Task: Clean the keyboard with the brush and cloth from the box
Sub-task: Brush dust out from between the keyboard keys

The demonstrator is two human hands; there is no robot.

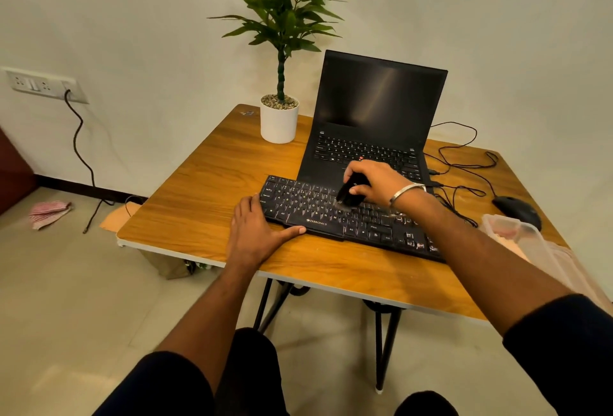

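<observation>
From where I watched, the brushing stage looked to be in hand and not finished. The right hand held a small black brush with its bristles down on the middle rows of the black Zebronics keyboard, which lay across the front of the wooden tabletop, just before the open laptop. I judged that only part of the keys had been covered; the numeric end near the right forearm showed no sign either way. I saw no cloth in either hand, so I took the wiping as not yet begun. The clear plastic box sat at the right edge of the tabletop, with something pale pink inside that may have been the cloth, though I could not tell.

As to the grip: the right hand's fingers and thumb were curled closed round the brush body. The left hand lay flat and open, palm on the tabletop, its thumb stretched along the keyboard's front edge and its fingers against the left end, steadying it by my reading.
</observation>
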